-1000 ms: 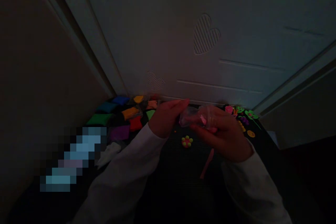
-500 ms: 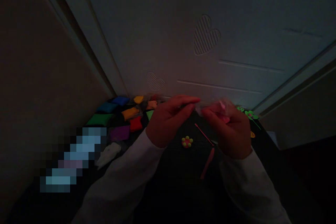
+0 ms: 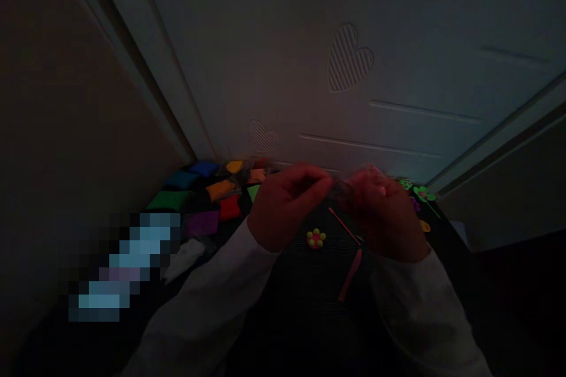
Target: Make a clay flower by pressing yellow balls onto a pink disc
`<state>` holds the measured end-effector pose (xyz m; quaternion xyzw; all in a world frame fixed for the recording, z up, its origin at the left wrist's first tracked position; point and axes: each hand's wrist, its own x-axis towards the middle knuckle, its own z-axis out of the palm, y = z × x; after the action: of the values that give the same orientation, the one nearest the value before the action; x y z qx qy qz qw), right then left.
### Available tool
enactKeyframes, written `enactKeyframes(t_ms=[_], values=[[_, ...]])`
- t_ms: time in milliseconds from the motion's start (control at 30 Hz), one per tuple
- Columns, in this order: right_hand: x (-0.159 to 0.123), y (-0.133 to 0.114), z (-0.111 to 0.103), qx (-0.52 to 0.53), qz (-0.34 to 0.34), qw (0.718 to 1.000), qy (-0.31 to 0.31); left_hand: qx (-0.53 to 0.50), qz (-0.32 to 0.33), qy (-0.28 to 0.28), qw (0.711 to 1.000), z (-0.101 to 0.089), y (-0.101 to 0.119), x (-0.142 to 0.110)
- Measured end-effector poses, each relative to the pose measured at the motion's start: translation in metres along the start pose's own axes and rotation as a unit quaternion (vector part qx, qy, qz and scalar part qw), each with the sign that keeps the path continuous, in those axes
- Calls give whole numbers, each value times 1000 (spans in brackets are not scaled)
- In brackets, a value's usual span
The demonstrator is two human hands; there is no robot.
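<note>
In the dim light my right hand point(image 3: 391, 221) is closed around a clear plastic packet point(image 3: 341, 188) with soft pink clay point(image 3: 375, 171) in it, partly hidden by the fingers. My left hand point(image 3: 283, 206) pinches at the left edge of that packet, thumb and forefinger together; the exact contact is blurred. On the dark table below, between my wrists, sits a small flower-like clay piece point(image 3: 316, 238), red-pink with yellow-green balls. Close to my right wrist lie a thin pink stick tool point(image 3: 344, 226) and a pink plastic knife point(image 3: 350, 275).
Several coloured clay packets, such as a purple one point(image 3: 202, 223) and a green one point(image 3: 168, 200), lie left of my left hand. A white crumpled packet point(image 3: 184, 259) is nearer. Green flower shapes point(image 3: 425, 193) and a yellow piece point(image 3: 425, 226) lie right. A pale panel with hearts point(image 3: 349, 59) stands behind.
My left fingertips have closed into a pinch at the packet's edge. My right hand has turned somewhat, covering more of the pink clay. The things on the table stay put.
</note>
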<state>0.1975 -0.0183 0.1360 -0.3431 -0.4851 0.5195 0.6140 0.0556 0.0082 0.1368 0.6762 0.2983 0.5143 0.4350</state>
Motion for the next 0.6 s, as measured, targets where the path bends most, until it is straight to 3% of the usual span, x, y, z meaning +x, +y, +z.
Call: enactKeyframes(t_ms=[267, 367, 433, 500, 600], values=[[-1, 1, 1, 6, 37, 999, 6, 13, 12, -7, 1000, 0, -1, 0], [0, 1, 0, 31, 52, 998, -4, 80, 49, 56, 994, 1, -2, -4], [1, 1, 0, 37, 54, 998, -8, 167, 119, 109, 973, 2, 1, -9], [0, 0, 0, 33, 57, 998, -5, 246, 191, 129, 942, 2, 5, -13], [-1, -2, 1, 16, 57, 998, 1, 300, 223, 130, 918, 3, 11, -15]])
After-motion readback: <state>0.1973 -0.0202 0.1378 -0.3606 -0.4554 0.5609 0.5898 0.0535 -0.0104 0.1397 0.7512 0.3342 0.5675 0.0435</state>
